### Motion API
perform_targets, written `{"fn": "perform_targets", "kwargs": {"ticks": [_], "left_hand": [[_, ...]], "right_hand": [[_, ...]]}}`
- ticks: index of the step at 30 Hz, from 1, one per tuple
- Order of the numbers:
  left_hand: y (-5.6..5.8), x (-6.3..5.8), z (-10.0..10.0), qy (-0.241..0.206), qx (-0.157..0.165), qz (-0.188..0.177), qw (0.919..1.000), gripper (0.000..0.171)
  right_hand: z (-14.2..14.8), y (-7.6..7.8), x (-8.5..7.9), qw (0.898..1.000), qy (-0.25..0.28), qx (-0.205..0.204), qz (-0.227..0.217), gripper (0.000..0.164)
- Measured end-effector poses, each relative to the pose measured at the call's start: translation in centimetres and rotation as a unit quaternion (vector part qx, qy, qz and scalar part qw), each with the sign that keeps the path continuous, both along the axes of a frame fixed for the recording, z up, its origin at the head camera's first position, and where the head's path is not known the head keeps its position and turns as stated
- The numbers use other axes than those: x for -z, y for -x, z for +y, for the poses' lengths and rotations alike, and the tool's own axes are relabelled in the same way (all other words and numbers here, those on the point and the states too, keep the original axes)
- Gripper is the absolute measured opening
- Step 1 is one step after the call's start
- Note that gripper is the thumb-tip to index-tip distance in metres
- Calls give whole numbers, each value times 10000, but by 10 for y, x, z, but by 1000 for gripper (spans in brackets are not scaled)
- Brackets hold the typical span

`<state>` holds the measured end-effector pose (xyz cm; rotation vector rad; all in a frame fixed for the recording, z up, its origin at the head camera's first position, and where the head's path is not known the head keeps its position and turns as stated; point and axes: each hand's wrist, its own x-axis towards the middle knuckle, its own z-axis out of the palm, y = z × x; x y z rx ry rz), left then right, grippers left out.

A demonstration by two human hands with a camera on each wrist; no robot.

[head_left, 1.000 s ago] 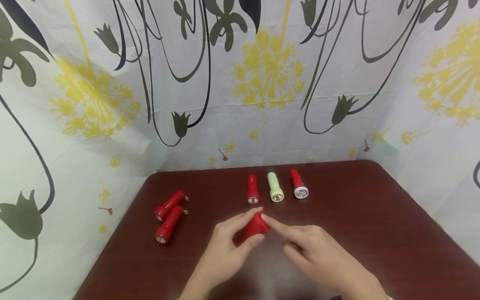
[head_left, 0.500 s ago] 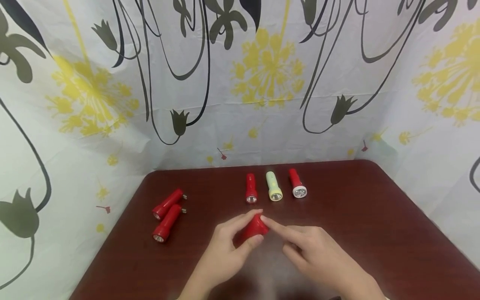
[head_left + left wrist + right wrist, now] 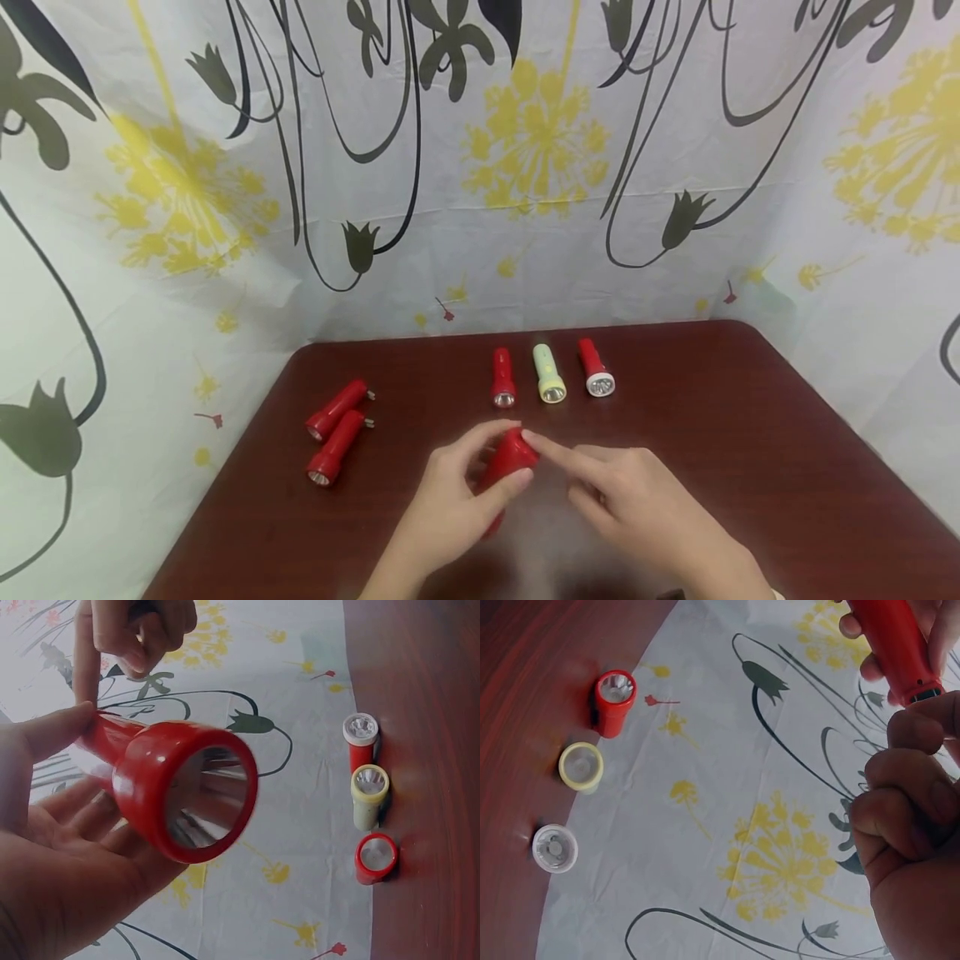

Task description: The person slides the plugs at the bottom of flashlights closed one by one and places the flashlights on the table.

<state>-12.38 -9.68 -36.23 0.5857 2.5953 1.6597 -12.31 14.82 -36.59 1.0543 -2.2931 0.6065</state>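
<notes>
My left hand (image 3: 442,504) grips a red flashlight (image 3: 512,454) above the middle of the table, thumb on the near side and fingers beyond it. In the left wrist view, the wide lens head of this flashlight (image 3: 139,780) faces the camera. My right hand (image 3: 637,496) reaches in from the other side with the index finger extended to the flashlight's narrow end; its other fingers are bent and hold nothing. In the right wrist view, that fingertip lies right at a small dark part (image 3: 924,695) on the red body.
Two red flashlights (image 3: 335,447) with metal prongs out lie at the left of the dark red table (image 3: 712,417). At the back are a red flashlight (image 3: 503,379), a pale green one (image 3: 548,371) and a red one with a white rim (image 3: 595,367). A patterned cloth (image 3: 465,192) hangs behind.
The held flashlight has tilted in my left hand, so more of its red body shows below the thumb. My right index finger stays at its end.
</notes>
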Motion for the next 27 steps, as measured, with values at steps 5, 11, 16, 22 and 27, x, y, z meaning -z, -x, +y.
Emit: {"fn": "perform_targets", "kwargs": {"ticks": [5,11,16,22,27], "left_hand": [[3,1,-1,41,-336,-361,9988,49],[9,4,-4,114,-705,-672,9952,54],[13,16,-15,174,-971,-610,9933,54],[18,31,-23,146,-773,-646,9948,49],[19,37,-25,-173,-541,-1304,9898,48]], "right_hand": [[4,5,7,9990,-134,417,7,78],[14,14,19,9951,-320,890,-287,72],[19,22,31,9947,-395,937,-140,67],[27,23,36,9920,-527,1105,-322,65],[29,23,36,9901,-633,1169,-453,63]]}}
